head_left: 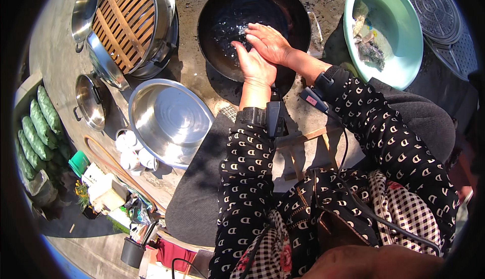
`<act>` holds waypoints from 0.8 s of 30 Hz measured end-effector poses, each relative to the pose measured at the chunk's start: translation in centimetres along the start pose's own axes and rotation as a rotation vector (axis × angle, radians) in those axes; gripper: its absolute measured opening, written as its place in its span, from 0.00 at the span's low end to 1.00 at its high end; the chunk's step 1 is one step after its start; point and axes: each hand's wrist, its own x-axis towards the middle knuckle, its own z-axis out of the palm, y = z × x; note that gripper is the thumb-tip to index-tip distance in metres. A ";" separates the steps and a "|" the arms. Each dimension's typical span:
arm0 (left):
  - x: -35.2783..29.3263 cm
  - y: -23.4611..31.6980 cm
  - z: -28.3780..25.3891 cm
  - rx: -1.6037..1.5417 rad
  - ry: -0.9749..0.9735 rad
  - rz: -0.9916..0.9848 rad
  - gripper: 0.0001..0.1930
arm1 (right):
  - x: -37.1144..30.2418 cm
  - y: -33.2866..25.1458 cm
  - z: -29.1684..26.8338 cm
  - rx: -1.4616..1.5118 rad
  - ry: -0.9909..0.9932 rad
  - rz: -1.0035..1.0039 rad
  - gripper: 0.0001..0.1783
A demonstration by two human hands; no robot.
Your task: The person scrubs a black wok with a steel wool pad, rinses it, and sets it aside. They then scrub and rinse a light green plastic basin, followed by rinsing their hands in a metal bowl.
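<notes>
My left hand [254,67] and my right hand [270,44] press together over a black wok [214,59] with dark, shiny water in its bottom. The fingers of my right hand lie flat and stretched across the left one. Of my left hand the thumb sticks out to the side, while its other fingers are mostly hidden under the right hand. No object shows between the two hands. Both wrists wear dark straps with small boxes.
At right stands a pale green basin [409,36] with a wet cloth-like heap [371,51]. Left are a wooden-slatted steamer [124,26], a steel basin [174,112], a lidded pan [90,102] and white cups [132,150]. Perforated steamer trays [434,11] lie far right; a wooden stool [308,140] is near me.
</notes>
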 end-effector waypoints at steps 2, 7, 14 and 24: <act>-1.2 0.8 0.0 -0.261 -0.173 -0.141 0.58 | 2.3 2.8 -0.4 0.023 0.445 0.278 0.30; -0.8 2.9 -3.6 -0.068 0.215 0.010 0.57 | 2.2 2.8 1.9 0.894 0.426 0.634 0.18; -0.2 2.3 -4.0 0.081 0.416 0.065 0.47 | -4.7 -4.7 0.9 0.849 -0.056 0.035 0.15; -5.1 5.2 -2.1 0.495 0.783 0.388 0.25 | -13.4 -0.4 -1.2 0.277 -0.465 0.669 0.29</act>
